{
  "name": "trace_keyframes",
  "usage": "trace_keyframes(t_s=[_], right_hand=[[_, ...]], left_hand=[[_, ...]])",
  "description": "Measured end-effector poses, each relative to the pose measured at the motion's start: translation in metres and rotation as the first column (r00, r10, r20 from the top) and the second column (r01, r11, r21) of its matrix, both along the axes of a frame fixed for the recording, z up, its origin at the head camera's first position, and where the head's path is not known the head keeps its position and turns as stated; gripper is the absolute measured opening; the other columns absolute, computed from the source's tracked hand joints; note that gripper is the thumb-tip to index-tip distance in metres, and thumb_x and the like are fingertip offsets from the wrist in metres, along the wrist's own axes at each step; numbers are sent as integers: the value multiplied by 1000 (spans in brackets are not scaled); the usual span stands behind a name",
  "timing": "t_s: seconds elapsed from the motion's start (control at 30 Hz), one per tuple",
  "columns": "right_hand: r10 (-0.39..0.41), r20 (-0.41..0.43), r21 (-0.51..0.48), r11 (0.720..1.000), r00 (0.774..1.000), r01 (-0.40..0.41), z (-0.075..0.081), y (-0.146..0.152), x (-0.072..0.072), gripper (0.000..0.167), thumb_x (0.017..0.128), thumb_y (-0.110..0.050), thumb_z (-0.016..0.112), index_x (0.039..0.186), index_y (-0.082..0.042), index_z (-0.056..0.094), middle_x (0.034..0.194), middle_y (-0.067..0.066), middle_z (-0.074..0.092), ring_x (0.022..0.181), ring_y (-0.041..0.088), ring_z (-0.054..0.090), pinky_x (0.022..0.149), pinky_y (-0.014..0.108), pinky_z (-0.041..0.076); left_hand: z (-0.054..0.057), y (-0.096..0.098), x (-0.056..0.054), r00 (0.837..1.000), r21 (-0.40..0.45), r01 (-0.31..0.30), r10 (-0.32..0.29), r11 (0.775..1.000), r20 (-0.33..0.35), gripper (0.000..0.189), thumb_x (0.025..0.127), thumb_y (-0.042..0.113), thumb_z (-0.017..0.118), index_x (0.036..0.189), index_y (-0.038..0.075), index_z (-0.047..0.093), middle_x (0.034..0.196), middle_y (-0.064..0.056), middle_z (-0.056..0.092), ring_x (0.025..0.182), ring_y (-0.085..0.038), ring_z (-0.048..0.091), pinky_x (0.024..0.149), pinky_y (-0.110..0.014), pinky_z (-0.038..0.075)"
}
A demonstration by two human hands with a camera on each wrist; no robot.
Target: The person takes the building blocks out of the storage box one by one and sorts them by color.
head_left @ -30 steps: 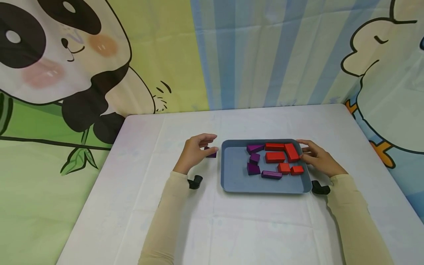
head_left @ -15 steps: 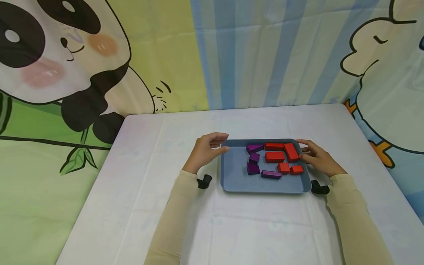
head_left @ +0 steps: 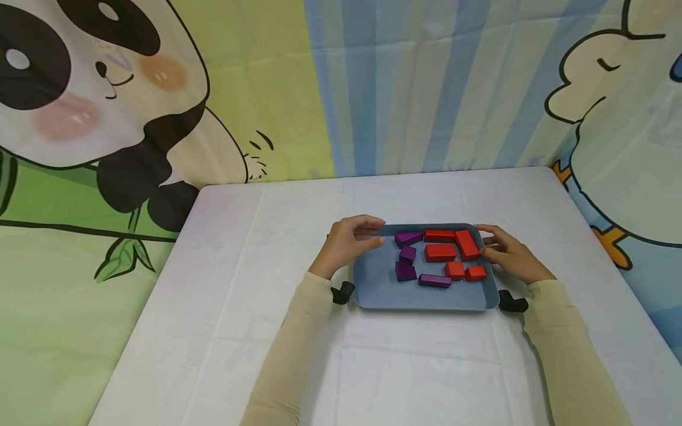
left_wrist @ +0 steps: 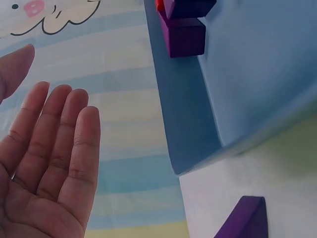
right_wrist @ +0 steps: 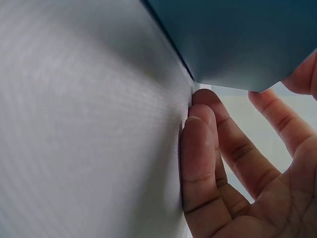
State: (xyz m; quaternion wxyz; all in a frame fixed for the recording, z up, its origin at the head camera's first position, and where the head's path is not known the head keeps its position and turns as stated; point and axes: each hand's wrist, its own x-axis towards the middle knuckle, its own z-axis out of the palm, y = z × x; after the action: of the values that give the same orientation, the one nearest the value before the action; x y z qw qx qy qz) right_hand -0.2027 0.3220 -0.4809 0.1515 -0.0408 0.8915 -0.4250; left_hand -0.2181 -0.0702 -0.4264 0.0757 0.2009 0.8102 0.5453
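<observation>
Four purple blocks (head_left: 405, 271) and five red blocks (head_left: 440, 252) sit in our blue-gray tray (head_left: 377, 293), which rests flat on the white-covered table (head_left: 282, 367). We see three of the purples in a rough column left of the reds, plus a long purple bar (head_left: 434, 281) lying crosswise nearer us. Two small reds are just beside each other near the bar; a longer one lies at an angle by the tray's right wall.

One more purple piece (left_wrist: 249, 220) lies on the table outside the tray; we get it only partly in the left wrist view, mostly hidden from the head camera.

Left hand (head_left: 348, 239): over the tray's left end in the head view, fingers extended, thumb held wide of them, holding nothing.

Right hand (head_left: 511, 253): at the tray's right side, thumb and index finger touching it; we can't tell if that's a pinch or just contact.

Both arms wear cream sleeves (head_left: 567, 343), with black devices (head_left: 343, 293) at the wrists. Behind the table we have a printed cloth backdrop (head_left: 277, 77): panda at left, blue stripes in the middle.
</observation>
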Motion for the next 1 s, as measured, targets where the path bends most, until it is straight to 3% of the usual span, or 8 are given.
trace_keyframes(t_s=[0.33,0.73,0.87,1.0], right_hand=[[2,2,-11,1000,1000,-2,-1,1,0,68,110,-17,52,172,-11,25,154,40,42,136,60,48,106,78,45],[11,-9,-1,1000,1000,-11,-4,3,-1,66,110,-18,51,171,-12,26,153,39,45,134,57,51,101,72,50],[6,-5,-6,1000,1000,-6,-4,3,-2,66,111,-18,51,171,-12,26,153,39,45,134,57,51,104,74,49],[4,-2,-6,1000,1000,-4,-4,3,-2,67,111,-18,51,172,-12,26,154,39,44,135,58,50,103,74,49]], left_hand=[[-4,12,-3,1000,1,22,-22,1000,19,35,99,11,81,132,2,74,134,-14,74,126,-37,69,105,-33,58],[-14,29,-11,994,-97,84,-76,992,80,38,100,15,81,134,1,73,134,-16,74,119,-25,71,103,-32,58],[-17,35,-12,991,-169,110,-94,979,99,31,98,16,83,125,3,77,121,-10,78,110,-20,73,98,-28,59],[-17,40,-11,979,-253,178,-145,951,144,29,95,20,88,119,6,79,114,-3,79,104,-13,73,94,-24,59]])
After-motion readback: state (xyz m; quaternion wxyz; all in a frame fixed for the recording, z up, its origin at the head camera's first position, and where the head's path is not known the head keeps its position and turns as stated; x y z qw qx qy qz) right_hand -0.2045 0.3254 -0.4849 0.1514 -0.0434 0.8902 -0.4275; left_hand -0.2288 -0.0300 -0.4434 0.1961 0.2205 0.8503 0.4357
